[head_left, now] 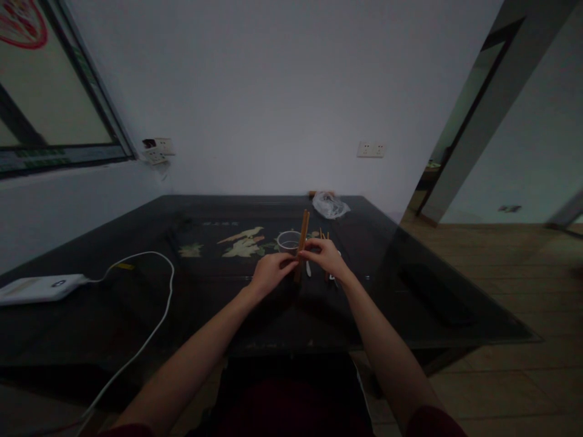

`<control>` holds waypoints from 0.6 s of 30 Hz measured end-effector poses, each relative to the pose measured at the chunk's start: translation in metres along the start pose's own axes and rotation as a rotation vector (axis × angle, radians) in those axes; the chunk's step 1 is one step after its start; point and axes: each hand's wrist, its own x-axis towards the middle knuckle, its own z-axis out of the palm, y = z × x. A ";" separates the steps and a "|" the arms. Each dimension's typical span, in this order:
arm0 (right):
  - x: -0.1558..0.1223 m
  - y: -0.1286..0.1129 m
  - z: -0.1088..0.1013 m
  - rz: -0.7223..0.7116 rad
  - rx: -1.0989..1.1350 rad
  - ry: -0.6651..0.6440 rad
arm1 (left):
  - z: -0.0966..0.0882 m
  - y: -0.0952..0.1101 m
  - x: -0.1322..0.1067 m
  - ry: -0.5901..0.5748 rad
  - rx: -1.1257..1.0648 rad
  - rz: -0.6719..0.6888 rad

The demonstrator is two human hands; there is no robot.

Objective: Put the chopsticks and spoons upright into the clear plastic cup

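The one camera rides on the person's head, looking forward and down over the glossy black table from its near edge. The bare left forearm and bare right forearm run away from it, up from the bottom of the view to the left hand and right hand, near its middle. Beyond the table it faces a plain pale wall. It sees very wide, from a dark-framed glass window at far left to a brown plank floor at right, upright edges leaning outward.
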 end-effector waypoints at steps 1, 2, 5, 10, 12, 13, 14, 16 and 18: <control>0.000 -0.001 -0.001 0.003 0.004 -0.004 | -0.003 0.000 0.001 0.045 -0.009 -0.001; 0.000 -0.002 -0.001 0.008 0.014 -0.008 | -0.007 0.000 0.001 0.101 -0.026 -0.006; 0.001 -0.004 -0.002 0.034 0.081 0.009 | -0.013 -0.005 0.007 0.318 -0.130 -0.049; 0.001 -0.004 -0.005 0.051 0.234 0.104 | -0.003 -0.029 0.020 0.427 -0.320 -0.208; 0.001 -0.004 -0.007 0.055 0.290 0.149 | 0.003 -0.036 0.022 0.372 -0.364 -0.231; 0.001 -0.004 -0.009 0.058 0.314 0.171 | 0.005 -0.037 0.022 0.355 -0.375 -0.219; 0.000 -0.004 -0.011 0.060 0.333 0.191 | 0.005 -0.036 0.021 0.350 -0.375 -0.193; 0.000 -0.003 -0.013 0.060 0.358 0.221 | 0.002 -0.028 0.018 0.386 -0.336 -0.113; 0.001 -0.003 -0.013 0.060 0.367 0.227 | -0.004 -0.016 0.013 0.434 -0.264 -0.028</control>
